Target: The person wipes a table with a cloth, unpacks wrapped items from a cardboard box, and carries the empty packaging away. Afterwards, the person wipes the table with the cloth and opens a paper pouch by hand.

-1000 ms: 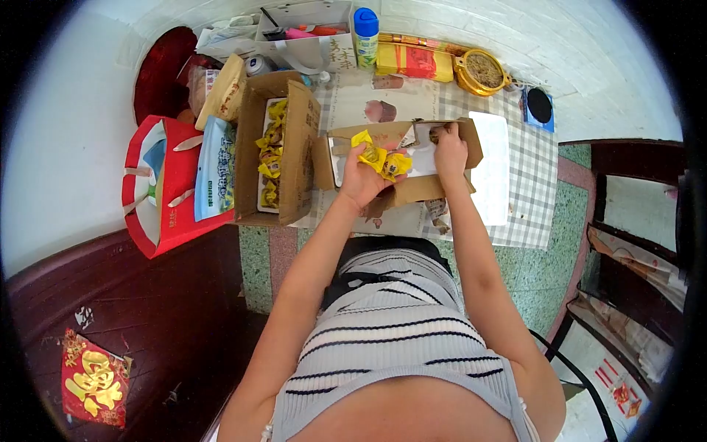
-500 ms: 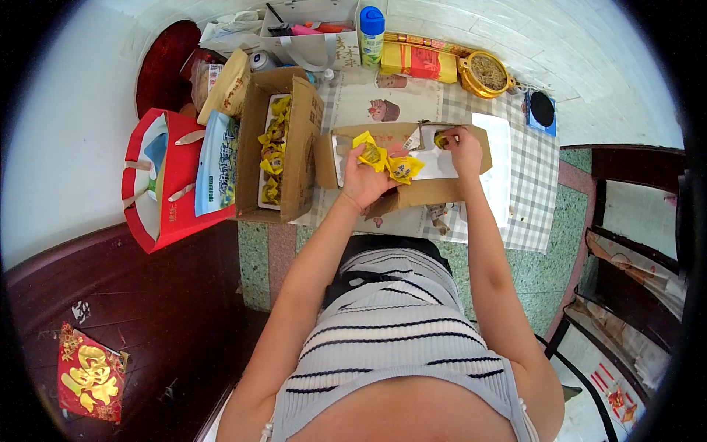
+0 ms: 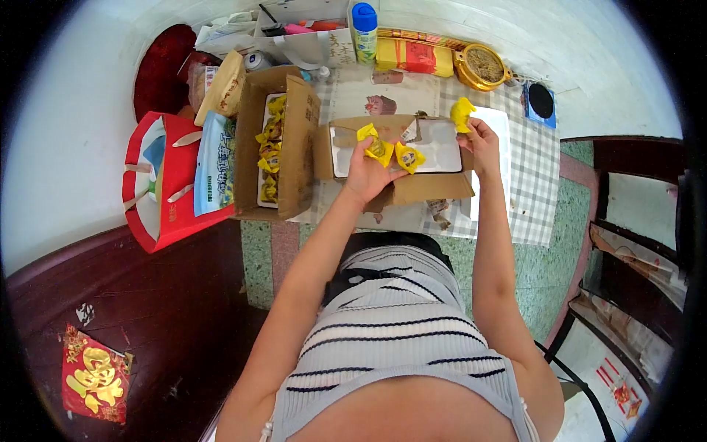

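Observation:
My left hand holds two yellow-wrapped pieces over the left part of an open cardboard box. A white tray lies inside this box. My right hand pinches another yellow-wrapped piece by its lower end, just above the box's right edge. Left of the box stands a second cardboard box, with several yellow-wrapped pieces in a row on a white tray.
A red bag and a blue packet stand at the left. Along the back are a white box, a spray can, a yellow package and a gold bowl. A white lid or tray lies at the right.
My right hand has lifted a yellow-wrapped piece out of the box's right end and moved it to the right and back. My left hand still holds its two pieces.

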Available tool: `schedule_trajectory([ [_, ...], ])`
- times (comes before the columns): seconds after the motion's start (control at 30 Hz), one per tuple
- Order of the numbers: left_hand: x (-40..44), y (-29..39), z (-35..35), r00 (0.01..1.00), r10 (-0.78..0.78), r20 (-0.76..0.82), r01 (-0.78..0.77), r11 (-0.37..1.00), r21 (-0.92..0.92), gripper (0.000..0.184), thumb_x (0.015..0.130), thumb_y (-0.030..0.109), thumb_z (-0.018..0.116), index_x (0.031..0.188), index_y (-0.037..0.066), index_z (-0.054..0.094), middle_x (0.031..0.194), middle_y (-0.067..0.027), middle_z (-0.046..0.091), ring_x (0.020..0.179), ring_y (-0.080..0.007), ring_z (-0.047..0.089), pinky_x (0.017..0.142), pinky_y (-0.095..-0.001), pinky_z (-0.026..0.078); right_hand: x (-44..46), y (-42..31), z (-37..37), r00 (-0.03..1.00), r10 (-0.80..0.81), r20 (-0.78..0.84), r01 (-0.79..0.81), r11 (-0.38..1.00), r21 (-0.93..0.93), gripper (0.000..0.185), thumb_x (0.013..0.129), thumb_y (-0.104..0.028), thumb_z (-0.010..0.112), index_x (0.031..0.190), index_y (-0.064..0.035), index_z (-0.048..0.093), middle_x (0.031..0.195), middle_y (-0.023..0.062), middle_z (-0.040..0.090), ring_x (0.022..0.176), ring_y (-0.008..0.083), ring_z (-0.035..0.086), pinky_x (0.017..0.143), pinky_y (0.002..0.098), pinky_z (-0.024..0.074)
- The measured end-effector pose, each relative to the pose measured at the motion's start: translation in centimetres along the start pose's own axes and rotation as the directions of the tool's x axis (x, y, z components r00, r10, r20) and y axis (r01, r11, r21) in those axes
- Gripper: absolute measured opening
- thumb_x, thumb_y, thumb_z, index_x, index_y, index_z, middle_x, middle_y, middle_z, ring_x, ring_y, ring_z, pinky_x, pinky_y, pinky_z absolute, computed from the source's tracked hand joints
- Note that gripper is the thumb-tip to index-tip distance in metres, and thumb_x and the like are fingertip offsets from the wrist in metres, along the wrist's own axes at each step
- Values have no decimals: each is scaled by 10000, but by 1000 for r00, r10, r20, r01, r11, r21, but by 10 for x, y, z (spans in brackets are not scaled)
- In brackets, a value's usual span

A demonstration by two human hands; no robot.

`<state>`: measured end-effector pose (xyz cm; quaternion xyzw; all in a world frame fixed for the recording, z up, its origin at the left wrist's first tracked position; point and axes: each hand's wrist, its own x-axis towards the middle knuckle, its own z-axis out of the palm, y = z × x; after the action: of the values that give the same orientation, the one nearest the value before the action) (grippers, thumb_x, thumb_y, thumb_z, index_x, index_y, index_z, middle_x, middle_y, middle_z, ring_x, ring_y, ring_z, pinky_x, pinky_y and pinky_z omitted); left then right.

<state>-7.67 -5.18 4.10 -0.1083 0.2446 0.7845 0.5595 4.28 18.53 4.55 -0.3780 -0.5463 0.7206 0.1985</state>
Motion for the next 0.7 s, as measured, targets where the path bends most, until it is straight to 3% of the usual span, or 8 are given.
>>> schedule_trajectory([
  [0.07,5,2,-7,1000,-10,28,11,1000,-29,719,843,521,506,1330,-5,448,1326,-152,501,1298,-309,416,1101,-575,263,-3,-8,7,997,-76,20,78,991,-110,158,911,-102,624,1013,16,642,866,38,649,645,82,570,605,210,476],
  [0.13,5,5,-8,999,-31,45,32,999,-39,718,837,527,513,1323,1,457,1323,-152,500,1294,-307,418,1099,-567,271,-10,-7,15,993,-108,48,112,988,-103,171,923,-112,616,1058,-7,626,874,16,655,665,58,585,624,170,465],
  [0.33,2,7,-12,997,-40,69,45,996,-78,710,811,548,543,1279,16,501,1331,-160,485,1277,-298,429,1084,-533,306,-32,11,37,994,110,18,-111,992,58,148,912,-156,627,1014,-49,626,903,4,649,737,85,615,709,225,493],
  [0.5,-8,15,-1,998,-44,43,48,992,-116,627,830,523,547,1240,49,536,1323,-147,496,1252,-299,454,1054,-526,356,-51,20,76,975,215,59,-219,972,83,113,917,-161,619,1011,-99,626,863,-45,610,703,62,580,651,190,459],
  [0.6,-29,28,17,995,21,94,-16,999,-50,530,876,448,532,1261,84,525,1294,-122,522,1209,-289,497,997,-523,428,-57,11,94,972,153,180,-174,979,109,122,927,-169,601,1022,-96,623,849,-50,596,699,51,563,651,187,456],
  [0.67,-43,42,26,993,90,73,-100,983,155,494,909,390,513,1306,98,491,1271,-99,544,1143,-262,554,888,-471,522,-62,2,106,958,123,258,-164,976,146,123,927,-172,602,1020,-94,621,842,-49,593,701,47,558,655,187,458],
  [0.7,-53,50,34,993,97,71,-107,983,152,494,909,390,513,1306,98,491,1271,-99,544,1143,-262,554,888,-471,522,-65,-3,112,939,92,330,-159,970,183,124,927,-175,603,1018,-91,619,836,-49,590,702,43,554,658,188,459],
])
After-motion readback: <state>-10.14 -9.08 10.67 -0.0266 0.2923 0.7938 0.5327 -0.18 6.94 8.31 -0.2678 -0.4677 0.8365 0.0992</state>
